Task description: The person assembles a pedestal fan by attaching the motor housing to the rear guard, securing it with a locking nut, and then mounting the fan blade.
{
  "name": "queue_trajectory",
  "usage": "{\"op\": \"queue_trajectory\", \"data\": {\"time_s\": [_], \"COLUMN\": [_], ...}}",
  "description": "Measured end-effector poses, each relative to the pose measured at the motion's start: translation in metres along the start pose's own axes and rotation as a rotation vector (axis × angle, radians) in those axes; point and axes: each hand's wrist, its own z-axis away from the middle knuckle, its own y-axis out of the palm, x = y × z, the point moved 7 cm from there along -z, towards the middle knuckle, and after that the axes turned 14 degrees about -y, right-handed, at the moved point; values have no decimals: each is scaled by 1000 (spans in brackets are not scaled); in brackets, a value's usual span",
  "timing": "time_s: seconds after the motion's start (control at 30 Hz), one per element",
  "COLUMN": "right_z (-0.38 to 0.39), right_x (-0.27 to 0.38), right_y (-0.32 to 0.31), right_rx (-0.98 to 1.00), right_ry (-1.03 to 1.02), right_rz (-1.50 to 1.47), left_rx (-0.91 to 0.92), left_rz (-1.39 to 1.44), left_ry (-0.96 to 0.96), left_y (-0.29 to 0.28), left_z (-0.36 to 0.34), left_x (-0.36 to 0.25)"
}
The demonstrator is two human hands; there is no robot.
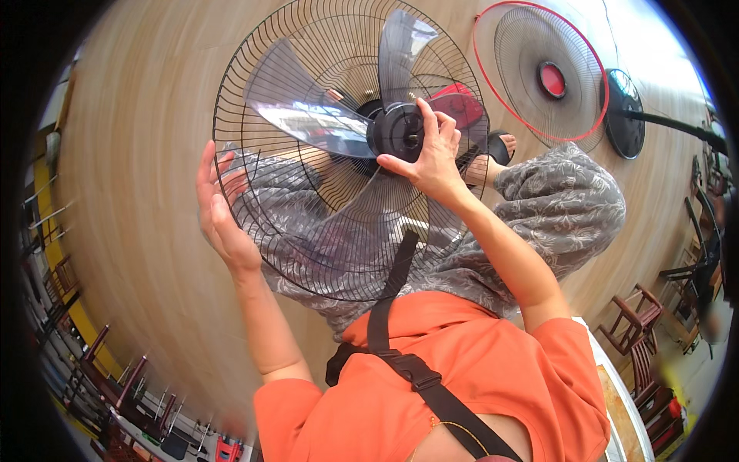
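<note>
A wire fan guard (231, 73) with a black rim lies in front of me over my lap. Inside it sits a fan blade (312, 123) with clear, shiny vanes around a black hub (395, 132). My right hand (437, 154) reaches over the blade and grips this hub, thumb on the near side and fingers curled over the far side. At the guard's left rim, my left hand (223, 204) is open, its fingers stretched out and its palm against or close to the wire edge. Part of a red piece (458, 108) shows through the guard.
At the far right, another round wire guard (512, 58) with a red ring (479, 58) lies on the floor (138, 192). Beside it is a black round base (625, 127) with a pole. Wooden chairs (633, 319) stand at the right. Several pieces of furniture line the left edge.
</note>
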Motion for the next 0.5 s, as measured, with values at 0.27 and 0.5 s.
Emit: {"op": "queue_trajectory", "data": {"time_s": [0.27,0.5], "right_z": [-1,-10], "right_x": [17,13], "right_y": [-23,-12], "right_rx": [426,402], "right_ry": [-389,-441], "right_rz": [129,20], "left_rx": [25,72], "left_rz": [-2,56], "left_ry": [-18,40], "left_y": [4,6], "left_z": [-3,-3], "left_x": [1,-4]}}
